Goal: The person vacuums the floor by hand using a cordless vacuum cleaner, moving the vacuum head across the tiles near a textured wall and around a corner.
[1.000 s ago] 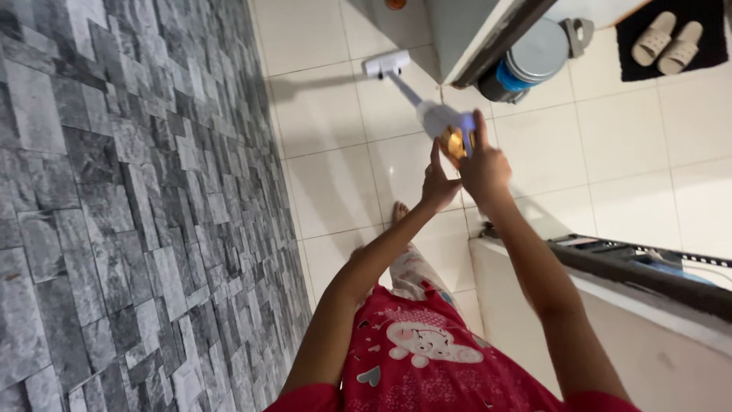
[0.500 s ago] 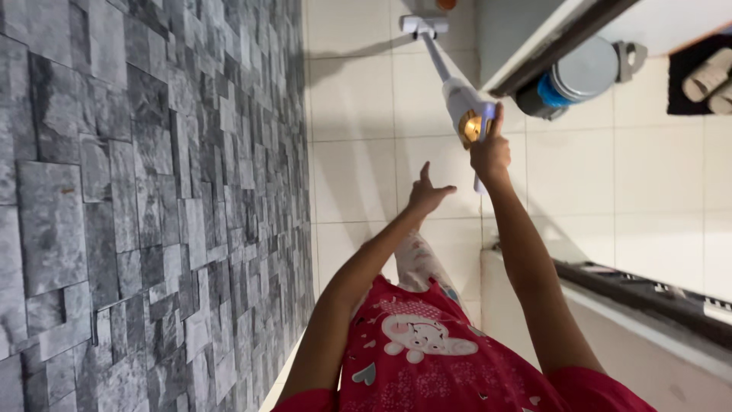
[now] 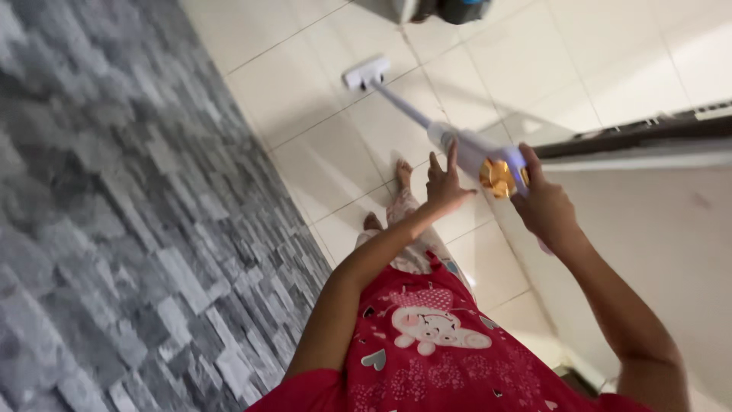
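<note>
White tiles lie under us, and our right hand (image 3: 545, 206) is wrapped tight round the grip of the vacuum (image 3: 476, 156), just behind its gold cap. Our left hand (image 3: 444, 183) hangs beside the vacuum's body with fingers spread, holding nothing. Ahead of both hands the tube slants down to the vacuum's head (image 3: 366, 74) on the floor (image 3: 320, 160). Left of our left hand runs the grey stone wall (image 3: 114, 229).

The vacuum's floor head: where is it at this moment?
In the head view, the floor head rests upper-centre on the pale tiled floor, near the grey stone wall.
</note>
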